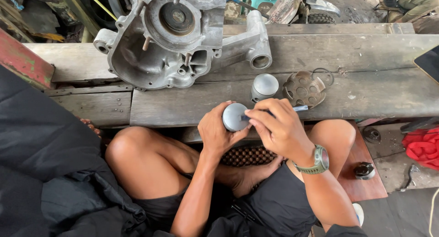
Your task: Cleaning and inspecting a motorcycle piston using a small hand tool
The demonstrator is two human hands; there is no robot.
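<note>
My left hand [215, 134] grips a round grey metal piston [234, 116] with its flat crown facing up, just in front of the wooden bench edge. My right hand [276, 125], with a green watch on the wrist, is closed on a thin metal tool [299, 108] whose tip rests on the piston crown. A second piston [264, 87] stands on the bench [366, 58] just beyond my hands. A round perforated metal disc [304, 88] lies to its right. A large aluminium engine crankcase [173, 35] sits on the bench at upper left.
I sit cross-legged on a beaded mat [247, 155]. A red cloth [423, 148] lies at right, a small dark round part [364, 170] sits on a red board by my right knee. Dark fabric [41, 164] fills the left. Another person [414, 1] sits at top right.
</note>
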